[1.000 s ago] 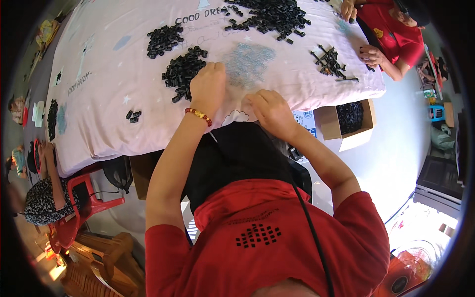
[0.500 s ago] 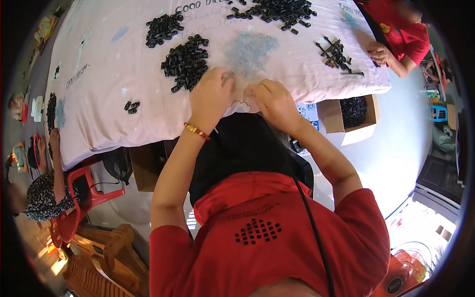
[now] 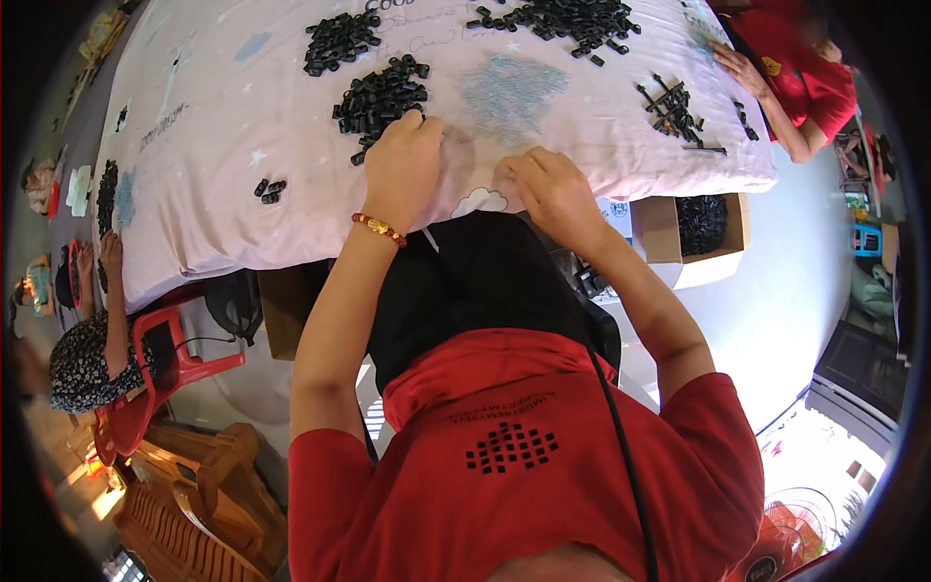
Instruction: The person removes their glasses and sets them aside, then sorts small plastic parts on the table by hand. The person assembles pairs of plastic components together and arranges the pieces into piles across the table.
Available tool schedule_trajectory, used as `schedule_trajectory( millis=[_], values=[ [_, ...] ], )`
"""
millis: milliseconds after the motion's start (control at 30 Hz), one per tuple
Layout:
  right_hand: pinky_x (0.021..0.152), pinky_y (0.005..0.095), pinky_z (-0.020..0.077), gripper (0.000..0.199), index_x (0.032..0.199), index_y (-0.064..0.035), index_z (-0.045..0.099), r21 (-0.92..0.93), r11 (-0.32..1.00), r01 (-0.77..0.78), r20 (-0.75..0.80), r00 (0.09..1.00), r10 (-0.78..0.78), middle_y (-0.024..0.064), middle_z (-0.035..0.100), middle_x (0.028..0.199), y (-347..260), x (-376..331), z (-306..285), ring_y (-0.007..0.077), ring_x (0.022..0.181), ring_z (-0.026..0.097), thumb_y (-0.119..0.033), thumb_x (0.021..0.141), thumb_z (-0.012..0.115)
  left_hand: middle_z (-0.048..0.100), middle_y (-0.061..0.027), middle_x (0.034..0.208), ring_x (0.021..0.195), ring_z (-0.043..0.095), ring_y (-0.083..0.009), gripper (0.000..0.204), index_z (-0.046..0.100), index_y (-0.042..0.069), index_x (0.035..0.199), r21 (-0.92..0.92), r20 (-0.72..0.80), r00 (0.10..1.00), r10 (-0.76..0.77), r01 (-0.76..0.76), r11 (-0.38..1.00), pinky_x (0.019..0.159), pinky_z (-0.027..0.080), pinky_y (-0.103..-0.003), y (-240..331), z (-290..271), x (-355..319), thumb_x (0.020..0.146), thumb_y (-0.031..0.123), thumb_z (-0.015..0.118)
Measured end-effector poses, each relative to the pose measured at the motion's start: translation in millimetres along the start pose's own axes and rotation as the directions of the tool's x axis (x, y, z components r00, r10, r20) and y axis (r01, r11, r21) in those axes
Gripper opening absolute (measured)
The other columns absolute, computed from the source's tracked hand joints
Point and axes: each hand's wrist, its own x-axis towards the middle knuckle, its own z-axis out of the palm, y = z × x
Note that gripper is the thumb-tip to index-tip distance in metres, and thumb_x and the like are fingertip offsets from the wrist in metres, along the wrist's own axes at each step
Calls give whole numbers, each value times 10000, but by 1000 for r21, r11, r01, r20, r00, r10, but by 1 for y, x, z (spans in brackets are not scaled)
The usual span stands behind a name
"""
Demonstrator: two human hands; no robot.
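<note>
My left hand (image 3: 403, 167) is at the right side of a pile of small black cylindrical parts (image 3: 378, 100), with its fingers curled. Whatever those fingers hold, if anything, is hidden. Over the table's near edge is my right hand (image 3: 555, 197), thumb and fingers pinched together; I cannot make out what is between them. Just beyond both hands lies a patch of tiny clear bluish pieces (image 3: 512, 94). A pinkish-white printed cloth (image 3: 310, 209) covers the table beneath.
More black parts lie in a pile (image 3: 341, 44), a wider pile (image 3: 582, 24) and a small cluster (image 3: 271, 191). Black stick-like pieces (image 3: 672, 109) lie to the right. A cardboard box (image 3: 713, 247) holds black parts. Another person's hand (image 3: 739, 68) touches the right edge; someone sits on a red chair (image 3: 184, 349) at left.
My left hand has moved forward and left to the black pile, away from my right hand. The other person's hand at right has shifted farther along the edge, uncovering a few black parts.
</note>
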Motion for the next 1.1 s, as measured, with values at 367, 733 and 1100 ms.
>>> schedule_trajectory(
  millis=[367, 733, 1100],
  values=[
    [795, 398, 472, 304, 1101, -54, 684, -143, 978, 152, -55, 985, -161, 84, 615, 968, -10, 37, 10, 290, 902, 596, -75, 799, 657, 610, -25, 812, 741, 608, -163, 147, 650, 74, 890, -685, 87, 919, -385, 336, 646, 614, 471, -309, 16, -22, -30, 897, 207, 712],
    [795, 358, 437, 118, 843, -92, 628, -312, 901, 301, 79, 953, -292, 58, 585, 876, -4, 64, 28, 231, 901, 584, -127, 733, 653, 694, -62, 934, 758, 673, -134, 193, 627, 5, 1125, -830, 549, 782, -296, 468, -303, 701, 571, -262, 31, -14, -47, 1020, 166, 611],
    [797, 406, 427, 93, 938, -91, 647, -113, 985, 127, -76, 988, -136, 65, 639, 853, 0, 60, 25, 279, 869, 615, -122, 853, 671, 704, -98, 1038, 896, 710, -165, 251, 627, -11, 1206, -843, 532, 795, -292, 464, -271, 790, 568, -262, 27, 1, -46, 1012, 148, 621]
  ],
)
